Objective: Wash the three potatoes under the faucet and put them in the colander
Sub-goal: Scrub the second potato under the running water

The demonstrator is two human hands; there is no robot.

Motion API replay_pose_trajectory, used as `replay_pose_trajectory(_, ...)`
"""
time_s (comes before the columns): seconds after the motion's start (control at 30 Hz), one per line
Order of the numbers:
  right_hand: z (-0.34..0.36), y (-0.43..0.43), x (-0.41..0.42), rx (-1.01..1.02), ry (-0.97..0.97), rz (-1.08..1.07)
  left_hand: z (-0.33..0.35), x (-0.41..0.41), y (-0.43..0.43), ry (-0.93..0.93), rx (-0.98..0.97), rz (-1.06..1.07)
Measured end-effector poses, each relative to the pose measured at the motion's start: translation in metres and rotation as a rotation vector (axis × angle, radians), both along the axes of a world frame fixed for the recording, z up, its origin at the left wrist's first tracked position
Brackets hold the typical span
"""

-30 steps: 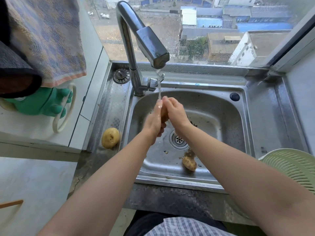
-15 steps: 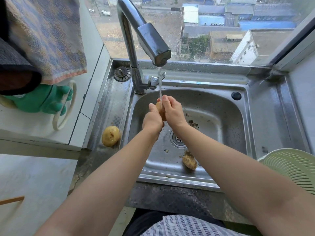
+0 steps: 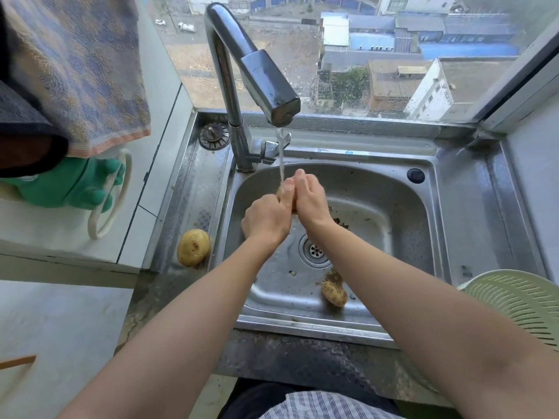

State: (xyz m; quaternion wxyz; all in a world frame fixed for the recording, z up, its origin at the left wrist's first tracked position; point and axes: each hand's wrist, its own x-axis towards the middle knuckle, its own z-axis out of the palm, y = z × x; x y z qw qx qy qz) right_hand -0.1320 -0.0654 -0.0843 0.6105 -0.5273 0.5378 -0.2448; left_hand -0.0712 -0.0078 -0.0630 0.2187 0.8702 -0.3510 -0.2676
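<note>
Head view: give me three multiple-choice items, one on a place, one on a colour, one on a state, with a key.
1. Where is the potato on the ledge?
A. left of the sink basin
B. in the colander
C. on the windowsill

2. What colour is the colander?
A. red
B. pale green
C. black

3. What is the faucet doing?
A. off
B. running
C. removed

Key: 1 A, it sits on the steel ledge left of the basin. 2 B, its slotted wall is pale green. 3 B, a stream falls onto the held potato between the left hand and right hand.
</note>
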Motion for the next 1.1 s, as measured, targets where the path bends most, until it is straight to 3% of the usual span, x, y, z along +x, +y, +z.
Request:
replay_pose_trajectory(0.1, -0.006, -0.003, -0.005, -0.064, 0.131, 0.097, 0.006, 0.002, 0.001, -0.16, 0.002, 0.002)
replay_pose_trajectory(0.27, 0.005, -0.004, -0.019, -0.096, 0.259, 0.278, 0.004, 0.008, 0.005, -0.247, -0.011, 0.096)
replay_pose_trajectory(0.37, 0.008, -0.004, -0.021, 0.159, 0.284, 0.174, -0.004, 0.011, 0.004, -0.104, -0.173, 0.109)
replay_pose_trajectory(0.5, 0.013, 0.0, -0.018, 0.365, 0.229, 0.107, -0.011, 0.016, 0.005, 0.461, -0.367, 0.081)
replay_pose_trajectory(0.57, 0.018, 0.0, -0.016, 0.449, 0.168, 0.141, -0.009, 0.01, 0.009, 0.653, -0.408, -0.007)
replay_pose_trajectory(0.77, 0.023, 0.003, -0.005, 0.329, 0.068, 0.342, 0.003, 0.002, -0.006, 0.605, -0.438, 0.455)
replay_pose_trajectory(0.87, 0.023, 0.006, 0.0, 0.337, -0.015, 0.279, -0.001, 0.002, -0.016, 0.622, -0.395, 0.595)
replay_pose_trajectory(0.97, 0.024, 0.0, -0.004, 0.317, 0.027, 0.138, -0.003, 0.003, -0.017, 0.642, -0.378, 0.555)
replay_pose_trajectory(1.1, 0.025, -0.008, -0.022, 0.601, -0.036, 0.181, 0.001, 0.002, -0.005, 0.805, -0.483, 0.224)
